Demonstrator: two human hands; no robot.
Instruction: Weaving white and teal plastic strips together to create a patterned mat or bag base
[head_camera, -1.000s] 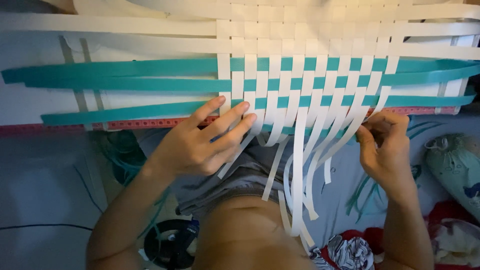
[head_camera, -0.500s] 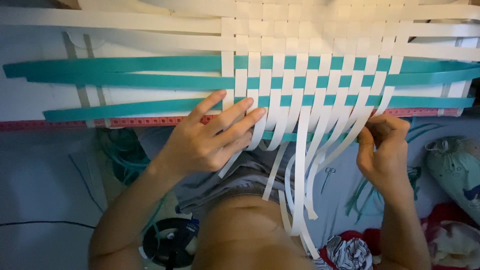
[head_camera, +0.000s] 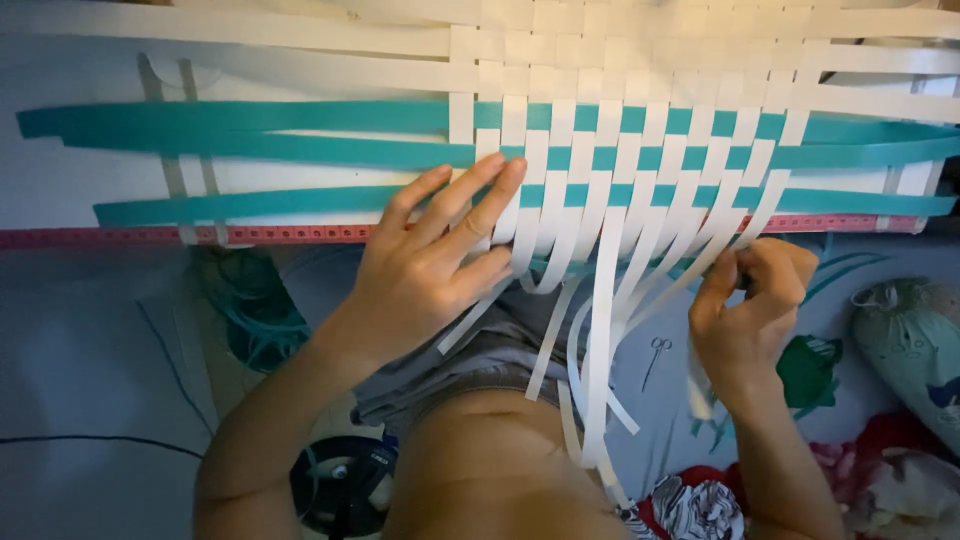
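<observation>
A woven mat of white strips (head_camera: 640, 60) crossed by three teal strips (head_camera: 250, 150) lies on the table before me. Loose white strip ends (head_camera: 600, 330) hang off the table's near edge over my lap. My left hand (head_camera: 440, 260) lies flat with fingers spread on the mat's lower left corner, pressing the white strips beside the lowest teal strip (head_camera: 230, 205). My right hand (head_camera: 745, 305) is below the edge, pinching one of the hanging white strips at the weave's lower right.
A red measuring tape (head_camera: 150, 237) runs along the table's near edge. On the floor below lie small scissors (head_camera: 655, 355), teal strip coils (head_camera: 250, 310), a black round object (head_camera: 345, 485), a cloth bag (head_camera: 910, 350) and bunched fabrics (head_camera: 880, 480).
My left hand has slid a little along the weave, fingers still spread. My right hand has dropped slightly lower and closed tighter on a hanging strip.
</observation>
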